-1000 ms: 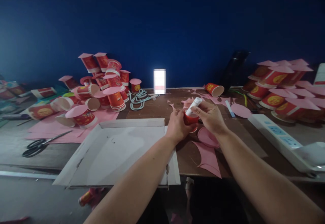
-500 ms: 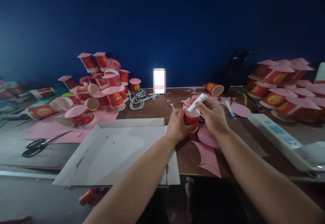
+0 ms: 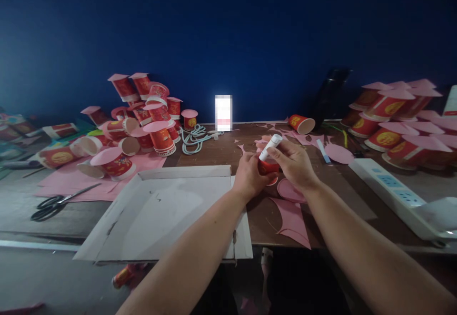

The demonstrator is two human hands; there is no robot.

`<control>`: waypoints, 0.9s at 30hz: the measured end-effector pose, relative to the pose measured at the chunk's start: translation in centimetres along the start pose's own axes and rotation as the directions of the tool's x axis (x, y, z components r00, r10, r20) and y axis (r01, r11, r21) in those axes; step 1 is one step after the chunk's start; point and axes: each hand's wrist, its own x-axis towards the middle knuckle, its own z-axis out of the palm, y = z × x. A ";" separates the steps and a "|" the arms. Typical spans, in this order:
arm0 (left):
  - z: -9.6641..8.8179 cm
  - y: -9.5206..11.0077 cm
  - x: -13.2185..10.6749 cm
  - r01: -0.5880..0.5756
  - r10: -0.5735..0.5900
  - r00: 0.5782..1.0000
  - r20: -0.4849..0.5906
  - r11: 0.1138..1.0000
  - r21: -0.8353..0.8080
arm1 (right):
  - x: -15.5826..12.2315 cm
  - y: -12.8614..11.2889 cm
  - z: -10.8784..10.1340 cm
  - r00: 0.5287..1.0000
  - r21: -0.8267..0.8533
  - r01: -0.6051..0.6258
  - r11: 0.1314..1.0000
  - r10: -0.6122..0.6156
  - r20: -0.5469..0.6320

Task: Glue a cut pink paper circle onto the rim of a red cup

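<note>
My left hand (image 3: 248, 176) is wrapped round a red paper cup (image 3: 267, 167), held upside down with its white rim low over the table. In my right hand (image 3: 294, 165) is a white glue stick (image 3: 270, 147), tilted, its lower end at the cup's upturned base. The fingers hide part of the cup and the exact contact. Just below the hands lie a pink paper disc (image 3: 290, 191) and a curved pink paper scrap (image 3: 293, 222).
A white cardboard tray (image 3: 167, 215) lies left of the hands, with black scissors (image 3: 53, 204) beyond it. Red cups with pink tops (image 3: 160, 136) are piled at left, more (image 3: 396, 103) stacked at right. A power strip (image 3: 389, 196) lies right; a loose cup (image 3: 302, 124) lies behind.
My right hand has shifted the glue stick a little to the left across the cup's base. The left hand keeps its hold on the cup.
</note>
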 end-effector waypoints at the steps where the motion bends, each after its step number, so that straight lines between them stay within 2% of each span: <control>1: 0.0 0.0 0.0 0.001 -0.001 1.000 -0.002 1.000 -0.002 | 0.0 -0.1 0.1 1.000 -0.005 0.006 1.000 -0.006 0.000; 8: 0.0 0.0 -0.2 -0.014 0.014 1.000 -0.010 1.000 0.000 | 0.2 0.2 0.2 0.998 -0.056 0.049 0.997 -0.051 -0.039; 14: -0.1 0.0 -0.2 -0.049 0.049 0.999 -0.007 0.999 0.005 | 0.4 0.4 -0.1 0.996 -0.088 0.038 0.995 -0.045 -0.077; 21: 0.0 -0.1 -0.1 -0.024 0.025 1.000 -0.010 0.999 0.035 | 0.2 0.2 0.0 0.994 0.054 0.010 0.998 -0.004 -0.112; 27: -0.1 0.0 0.0 -0.040 0.040 0.999 -0.003 0.999 0.016 | 0.0 0.0 -0.3 0.995 0.058 0.004 0.998 0.001 -0.096</control>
